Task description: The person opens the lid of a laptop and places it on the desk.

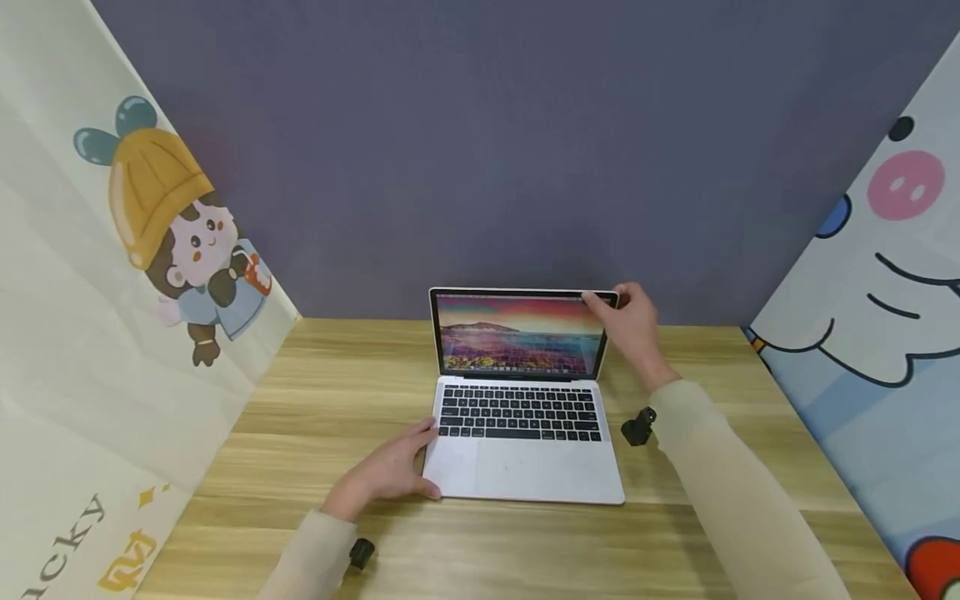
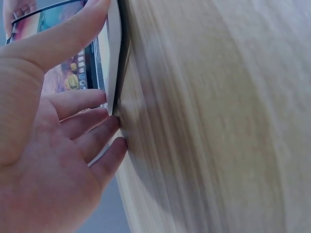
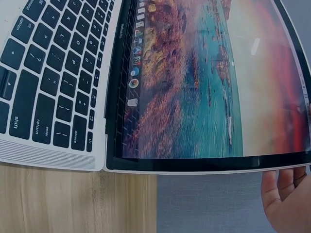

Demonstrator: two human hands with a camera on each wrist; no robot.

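Note:
A silver laptop (image 1: 525, 471) stands unfolded on the wooden table, its lit screen (image 1: 517, 333) showing a colourful coastal picture. At the screen's upper right corner my right hand (image 1: 630, 325) pinches the lid, thumb in front and fingers behind. The right wrist view shows part of that right hand (image 3: 289, 201) at the lid's edge, beside the keyboard (image 3: 53, 73) and screen. My left hand (image 1: 393, 467) rests against the left side of the base near its front corner. In the left wrist view the left hand (image 2: 53, 141) has fairly straight fingers touching the laptop's edge.
The wooden table (image 1: 330, 383) runs back to a dark grey-blue panel (image 1: 480, 150). A cartoon-printed white sheet (image 1: 60, 333) borders the left side, and another printed sheet (image 1: 847, 333) the right. Small black devices (image 1: 639, 427) sit by both wrists.

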